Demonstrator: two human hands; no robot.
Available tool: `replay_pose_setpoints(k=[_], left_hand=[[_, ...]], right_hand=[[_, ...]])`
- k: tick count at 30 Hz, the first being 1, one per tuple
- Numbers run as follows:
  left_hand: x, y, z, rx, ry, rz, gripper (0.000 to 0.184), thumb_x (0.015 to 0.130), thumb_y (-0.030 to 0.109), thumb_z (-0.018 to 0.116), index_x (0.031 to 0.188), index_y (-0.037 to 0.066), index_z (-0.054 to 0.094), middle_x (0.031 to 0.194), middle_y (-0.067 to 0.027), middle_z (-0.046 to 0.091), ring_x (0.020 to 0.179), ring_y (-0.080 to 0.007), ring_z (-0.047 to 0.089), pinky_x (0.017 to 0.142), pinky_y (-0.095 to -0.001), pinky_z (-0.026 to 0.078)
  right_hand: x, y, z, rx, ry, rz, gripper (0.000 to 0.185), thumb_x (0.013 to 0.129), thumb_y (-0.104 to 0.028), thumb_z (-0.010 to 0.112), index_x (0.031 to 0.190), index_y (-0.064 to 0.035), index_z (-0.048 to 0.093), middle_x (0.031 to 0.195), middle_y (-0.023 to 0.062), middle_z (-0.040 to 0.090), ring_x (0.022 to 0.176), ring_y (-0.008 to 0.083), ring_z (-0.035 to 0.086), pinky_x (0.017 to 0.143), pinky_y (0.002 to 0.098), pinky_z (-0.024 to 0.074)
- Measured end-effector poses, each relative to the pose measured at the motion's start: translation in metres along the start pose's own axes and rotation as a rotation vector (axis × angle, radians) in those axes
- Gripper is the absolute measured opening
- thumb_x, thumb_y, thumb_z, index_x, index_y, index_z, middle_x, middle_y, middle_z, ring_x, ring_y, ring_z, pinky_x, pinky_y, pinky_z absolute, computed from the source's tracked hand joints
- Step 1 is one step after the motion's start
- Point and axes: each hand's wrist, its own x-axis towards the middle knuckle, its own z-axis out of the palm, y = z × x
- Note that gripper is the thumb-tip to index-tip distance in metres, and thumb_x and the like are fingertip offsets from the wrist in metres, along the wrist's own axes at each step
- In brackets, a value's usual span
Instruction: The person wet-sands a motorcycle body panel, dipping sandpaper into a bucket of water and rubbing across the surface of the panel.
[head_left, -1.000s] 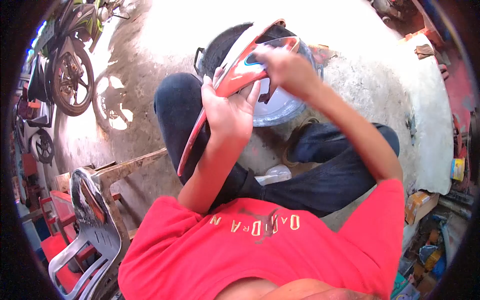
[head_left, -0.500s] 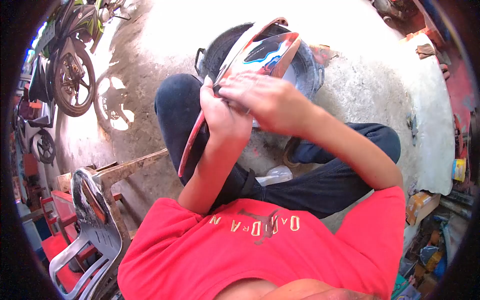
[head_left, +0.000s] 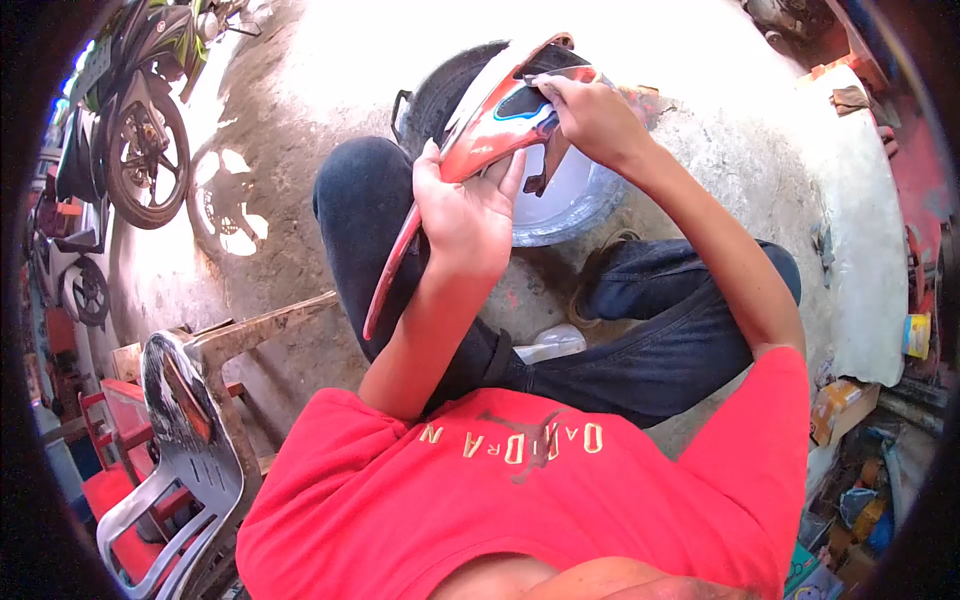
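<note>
A long, curved motorcycle body panel, red and white with a dark and blue graphic, slants across my lap over the basin. My left hand grips it near the middle, thumb on one edge and fingers underneath. At the panel's upper end, my right hand pinches a small dark piece against the painted face. What that piece is made of cannot be made out. Below the panel stands a black basin holding pale liquid.
To the left is a grey plastic chair beside a wooden frame. Motorcycles, one with a dark front wheel, stand farther up on the left. A clear plastic bag lies by my legs. Assorted clutter and a cardboard box line the right side.
My right hand has moved from beside my left hand up and right to the panel's upper end, uncovering the graphic. My left hand still holds the panel, which has shifted slightly.
</note>
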Motion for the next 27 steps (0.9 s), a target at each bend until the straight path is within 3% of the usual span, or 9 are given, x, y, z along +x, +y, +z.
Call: replay_pose_setpoints(k=[2,4,6,12,15,18,20,22,27], left_hand=[[0.001,0.001,0.004,0.015,-0.003,0.008,0.055,0.101,0.033,0.027,0.135,-0.007,0.045,0.139,-0.0236,0.052,0.131,-0.0336,0.051,0.111,-0.0487,0.039],[0.008,-0.001,-0.007,-0.032,-0.047,-0.002,0.053,0.101,0.032,0.029,0.131,-0.006,0.049,0.133,-0.0209,0.057,0.125,-0.0323,0.055,0.109,-0.0460,0.040],[0.018,-0.006,-0.021,0.037,-0.063,0.047,0.051,0.102,0.032,0.030,0.128,-0.006,0.051,0.129,-0.0194,0.059,0.122,-0.0313,0.057,0.108,-0.0446,0.041],[0.007,-0.010,-0.004,0.306,-0.023,0.034,0.050,0.105,0.036,0.030,0.131,-0.001,0.050,0.132,-0.0175,0.058,0.119,-0.0301,0.058,0.105,-0.0440,0.044],[0.013,-0.010,-0.014,0.444,-0.054,0.099,0.050,0.105,0.039,0.032,0.133,0.001,0.049,0.133,-0.0170,0.057,0.121,-0.0300,0.058,0.106,-0.0453,0.045],[0.006,-0.009,-0.016,0.487,-0.093,0.083,0.048,0.105,0.041,0.033,0.135,0.006,0.048,0.133,-0.0134,0.058,0.121,-0.0251,0.059,0.102,-0.0420,0.047],[0.005,-0.011,-0.017,0.563,-0.089,0.085,0.048,0.105,0.042,0.032,0.136,0.007,0.046,0.132,-0.0118,0.058,0.119,-0.0236,0.060,0.102,-0.0400,0.047],[0.010,-0.014,-0.027,0.581,-0.078,0.097,0.049,0.106,0.043,0.032,0.136,0.007,0.046,0.131,-0.0113,0.058,0.119,-0.0234,0.060,0.102,-0.0395,0.047],[0.015,-0.005,-0.030,0.607,-0.046,0.162,0.049,0.107,0.046,0.027,0.132,0.008,0.046,0.132,-0.0129,0.057,0.117,-0.0248,0.061,0.102,-0.0407,0.047]], right_hand=[[-0.004,-0.014,0.004,0.034,-0.031,0.043,0.047,0.076,-0.003,0.066,0.123,0.0002,0.060,0.111,0.0188,0.068,0.105,0.0336,0.066,0.091,0.0410,0.0523],[-0.014,-0.054,0.005,0.139,0.117,-0.289,0.037,0.082,-0.005,0.064,0.118,0.0005,0.063,0.117,0.0218,0.066,0.110,0.0348,0.064,0.097,0.0413,0.0502],[-0.014,-0.067,0.005,0.174,0.184,-0.351,0.032,0.086,-0.006,0.061,0.118,-0.0019,0.065,0.114,0.0202,0.067,0.108,0.0336,0.065,0.095,0.0418,0.0509],[-0.010,-0.011,0.011,0.190,0.019,0.071,0.034,0.091,-0.002,0.051,0.123,-0.0031,0.063,0.118,0.0194,0.066,0.108,0.0326,0.066,0.090,0.0396,0.0536],[-0.027,-0.052,0.015,0.187,0.223,-0.312,0.036,0.085,-0.007,0.059,0.120,-0.0009,0.063,0.119,0.0191,0.067,0.111,0.0327,0.065,0.099,0.0416,0.0499],[-0.019,-0.021,0.028,0.110,0.279,-0.301,0.038,0.084,-0.007,0.060,0.121,-0.0013,0.063,0.117,0.0188,0.067,0.109,0.0327,0.065,0.096,0.0418,0.0512],[-0.007,0.012,0.022,0.147,0.045,0.136,0.035,0.089,-0.002,0.060,0.125,-0.0031,0.061,0.122,0.0197,0.065,0.106,0.0326,0.067,0.089,0.0390,0.0539],[-0.004,0.008,0.012,0.140,-0.028,0.229,0.035,0.090,-0.001,0.059,0.125,-0.0034,0.062,0.123,0.0203,0.064,0.110,0.0335,0.065,0.093,0.0394,0.0528],[-0.019,-0.047,0.024,0.252,0.200,-0.351,0.041,0.084,0.001,0.057,0.124,-0.0016,0.060,0.121,0.0200,0.065,0.113,0.0338,0.064,0.098,0.0403,0.0507]])
